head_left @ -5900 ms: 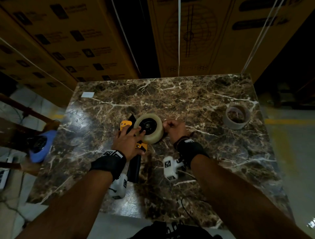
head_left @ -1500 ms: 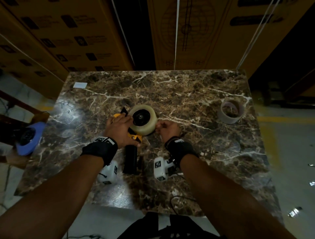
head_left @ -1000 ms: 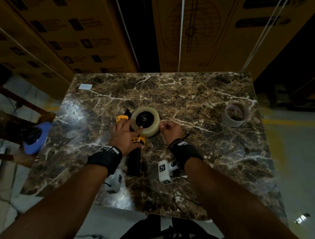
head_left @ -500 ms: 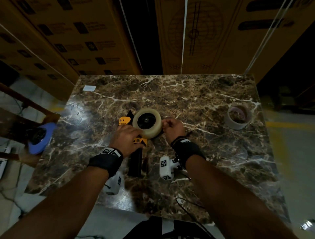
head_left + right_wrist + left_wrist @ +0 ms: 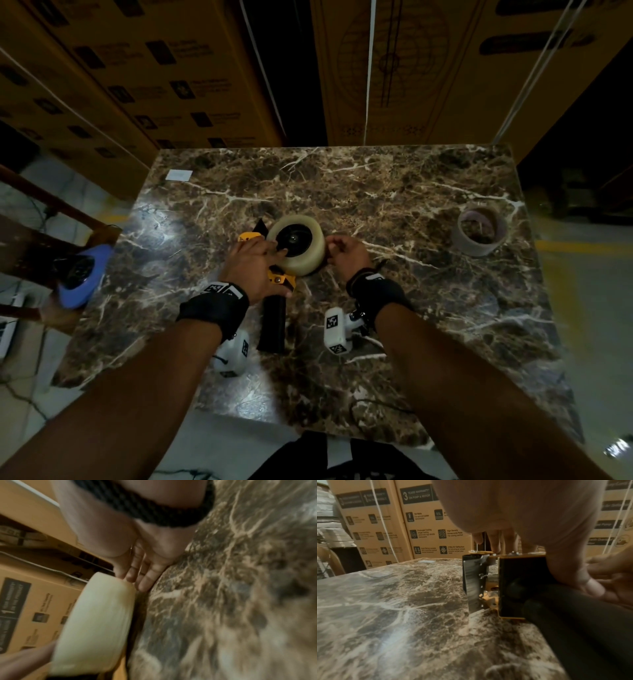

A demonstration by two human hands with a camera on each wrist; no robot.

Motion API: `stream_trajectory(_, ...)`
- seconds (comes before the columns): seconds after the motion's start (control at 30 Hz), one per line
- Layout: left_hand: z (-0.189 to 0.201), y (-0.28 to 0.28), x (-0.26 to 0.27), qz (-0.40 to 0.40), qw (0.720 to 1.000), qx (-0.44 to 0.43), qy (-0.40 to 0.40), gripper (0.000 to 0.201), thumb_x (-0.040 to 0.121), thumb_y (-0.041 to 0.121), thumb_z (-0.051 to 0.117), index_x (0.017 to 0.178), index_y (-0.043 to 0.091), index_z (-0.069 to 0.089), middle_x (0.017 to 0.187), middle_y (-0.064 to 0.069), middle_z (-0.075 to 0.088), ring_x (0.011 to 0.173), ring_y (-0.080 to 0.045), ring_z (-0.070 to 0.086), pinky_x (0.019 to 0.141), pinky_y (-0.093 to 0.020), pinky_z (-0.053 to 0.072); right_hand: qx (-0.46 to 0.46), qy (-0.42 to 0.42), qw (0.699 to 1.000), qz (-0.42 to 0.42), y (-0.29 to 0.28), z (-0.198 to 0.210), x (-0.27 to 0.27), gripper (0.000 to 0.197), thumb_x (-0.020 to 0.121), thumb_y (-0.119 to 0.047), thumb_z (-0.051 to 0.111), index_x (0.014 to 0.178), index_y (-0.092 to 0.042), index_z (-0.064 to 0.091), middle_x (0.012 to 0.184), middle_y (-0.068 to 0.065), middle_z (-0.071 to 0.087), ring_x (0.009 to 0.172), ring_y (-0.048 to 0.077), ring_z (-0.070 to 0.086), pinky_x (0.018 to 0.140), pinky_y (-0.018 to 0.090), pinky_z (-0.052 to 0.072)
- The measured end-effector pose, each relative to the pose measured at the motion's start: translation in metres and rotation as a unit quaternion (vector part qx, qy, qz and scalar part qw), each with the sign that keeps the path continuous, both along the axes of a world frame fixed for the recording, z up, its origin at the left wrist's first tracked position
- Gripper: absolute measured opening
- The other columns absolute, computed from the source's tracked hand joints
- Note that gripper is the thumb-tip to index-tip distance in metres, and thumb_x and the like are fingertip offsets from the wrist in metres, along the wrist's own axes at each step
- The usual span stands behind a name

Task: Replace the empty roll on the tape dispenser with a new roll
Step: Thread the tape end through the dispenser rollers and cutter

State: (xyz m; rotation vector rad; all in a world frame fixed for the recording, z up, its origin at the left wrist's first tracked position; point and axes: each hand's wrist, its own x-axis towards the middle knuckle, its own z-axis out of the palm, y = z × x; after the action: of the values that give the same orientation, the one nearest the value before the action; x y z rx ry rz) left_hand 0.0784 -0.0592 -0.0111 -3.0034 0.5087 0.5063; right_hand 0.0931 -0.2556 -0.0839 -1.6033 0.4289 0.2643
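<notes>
A yellow and black tape dispenser (image 5: 274,291) lies on its side on the marble table (image 5: 428,308), with the cream new tape roll (image 5: 308,253) on its black hub. My left hand (image 5: 253,265) grips the dispenser's frame, one fingertip on the hub. In the left wrist view its thumb (image 5: 590,586) presses the black handle beside the metal blade plate (image 5: 472,582). My right hand (image 5: 346,251) sits at the roll's right side. Its fingertips (image 5: 135,578) and thumb meet on the roll (image 5: 96,622), at the rim by the table. The empty roll core (image 5: 479,230) stands far right.
Stacked cardboard boxes (image 5: 394,68) wall off the table's far edge. A blue round object (image 5: 80,274) rests on a wooden chair to the left. A small white label (image 5: 179,175) lies at the far left corner. The near table edge is close below my forearms.
Both hands have stayed at the dispenser and roll. My left fingers have crept a little further onto the roll's hub. The right hand keeps working at the roll's right rim.
</notes>
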Motion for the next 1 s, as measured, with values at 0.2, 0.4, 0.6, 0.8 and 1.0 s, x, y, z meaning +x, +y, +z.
stream_trajectory(0.2,0.003,-0.003,0.0,-0.007,1.0,-0.003,-0.013,0.084,0.065,0.066,0.069,0.139,0.035,0.043,0.14,0.002,0.042,0.133,-0.024,0.027,0.109,-0.04,0.016,-0.014,-0.019,1.0,-0.004,0.004,-0.003,-0.017,0.025,0.092,0.005,0.043,0.083,-0.009,0.061,0.084,0.019,0.063,0.078,0.029,0.059,0.079,0.044,0.052)
stream_trajectory(0.4,0.004,-0.005,-0.003,0.008,1.0,-0.003,0.002,0.083,0.069,0.065,0.067,0.141,0.036,0.037,0.141,0.003,0.039,0.132,-0.023,0.029,0.109,-0.041,0.015,0.018,0.012,0.999,0.024,-0.003,0.009,-0.001,0.022,0.095,-0.001,0.042,0.095,-0.011,0.061,0.077,0.007,0.059,0.066,0.018,0.054,0.062,0.029,0.048)
stream_trajectory(0.6,0.005,-0.005,-0.004,0.011,1.0,-0.017,0.004,0.082,0.069,0.065,0.066,0.141,0.038,0.039,0.14,0.004,0.04,0.13,-0.023,0.029,0.108,-0.04,0.017,0.025,0.001,0.998,0.064,-0.01,0.005,-0.012,0.02,0.096,-0.003,0.043,0.092,-0.016,0.057,0.076,0.003,0.057,0.064,0.018,0.051,0.066,0.032,0.044)
stream_trajectory(0.8,0.005,-0.005,-0.004,0.013,1.0,-0.013,0.007,0.082,0.069,0.065,0.066,0.141,0.037,0.039,0.139,0.004,0.04,0.131,-0.023,0.028,0.109,-0.043,0.014,0.006,-0.022,0.997,0.07,-0.009,0.011,-0.003,0.019,0.096,-0.006,0.043,0.096,-0.018,0.058,0.085,0.003,0.057,0.071,0.015,0.052,0.06,0.023,0.041)
stream_trajectory(1.0,0.006,-0.006,-0.003,0.008,1.0,-0.001,0.005,0.081,0.07,0.066,0.064,0.141,0.039,0.037,0.14,0.005,0.039,0.131,-0.023,0.028,0.109,-0.043,0.014,0.006,-0.067,0.995,0.07,-0.002,0.006,-0.022,0.031,0.09,0.014,0.036,0.103,-0.004,0.057,0.098,0.008,0.054,0.091,0.017,0.05,0.085,0.028,0.04)
